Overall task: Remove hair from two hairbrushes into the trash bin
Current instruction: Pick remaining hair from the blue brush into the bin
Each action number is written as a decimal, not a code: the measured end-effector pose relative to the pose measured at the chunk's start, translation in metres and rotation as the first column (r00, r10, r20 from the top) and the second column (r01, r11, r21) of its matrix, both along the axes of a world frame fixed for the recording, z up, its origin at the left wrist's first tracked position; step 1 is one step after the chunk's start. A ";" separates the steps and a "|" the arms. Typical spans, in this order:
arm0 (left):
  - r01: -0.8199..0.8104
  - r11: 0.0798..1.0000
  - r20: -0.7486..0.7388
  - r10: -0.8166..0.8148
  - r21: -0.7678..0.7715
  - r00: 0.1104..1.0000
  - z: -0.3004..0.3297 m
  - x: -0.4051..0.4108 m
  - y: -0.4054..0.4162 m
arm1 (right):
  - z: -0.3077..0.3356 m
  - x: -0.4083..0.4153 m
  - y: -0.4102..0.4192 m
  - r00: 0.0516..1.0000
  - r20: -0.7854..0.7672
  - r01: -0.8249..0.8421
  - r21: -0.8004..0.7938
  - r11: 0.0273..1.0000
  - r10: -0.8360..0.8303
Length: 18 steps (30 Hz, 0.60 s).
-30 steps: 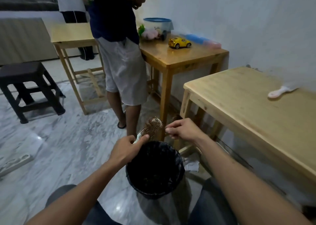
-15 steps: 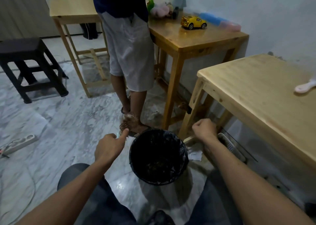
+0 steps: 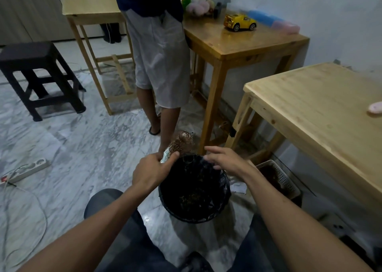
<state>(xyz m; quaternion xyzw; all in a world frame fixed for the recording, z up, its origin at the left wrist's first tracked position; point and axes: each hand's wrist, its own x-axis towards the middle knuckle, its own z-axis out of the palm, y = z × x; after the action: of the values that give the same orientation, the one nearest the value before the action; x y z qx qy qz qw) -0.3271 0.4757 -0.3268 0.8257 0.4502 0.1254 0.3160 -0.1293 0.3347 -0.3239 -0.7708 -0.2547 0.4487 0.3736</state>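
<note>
A seated person's left hand [image 3: 152,173] grips a hairbrush [image 3: 179,144] by its handle, the hair-matted head angled up and away from the grip, over the far rim of the black bin [image 3: 224,199]; the right hand [image 3: 224,160] hovers just right of the brush, fingers loosely spread, holding nothing; beyond the grip another person [image 3: 159,50] stands beside a desk [image 3: 237,48] bearing a yellow toy car [image 3: 239,22].

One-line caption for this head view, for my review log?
Left hand grips a hair-clogged hairbrush over the black trash bin while the open right hand reaches toward it.
</note>
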 end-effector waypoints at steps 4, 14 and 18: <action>0.025 0.999 0.037 -0.024 -0.019 0.999 0.004 0.008 -0.008 | 0.005 -0.015 0.006 0.997 -0.076 0.019 0.124 0.992 -0.009; -0.080 0.997 0.064 0.079 0.013 0.995 0.009 -0.004 0.002 | -0.009 0.005 -0.017 0.922 0.229 0.333 -0.061 0.941 -0.311; -0.190 0.981 0.131 0.194 -0.046 0.972 0.009 -0.006 -0.003 | -0.011 0.005 -0.016 0.845 0.470 0.382 -0.201 0.902 -0.253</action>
<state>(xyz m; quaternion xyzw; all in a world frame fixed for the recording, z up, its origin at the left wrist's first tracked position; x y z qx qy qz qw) -0.3331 0.4726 -0.3175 0.7625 0.5075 0.2033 0.3459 -0.1242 0.3189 -0.3348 -0.9283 -0.1309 0.2293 0.2617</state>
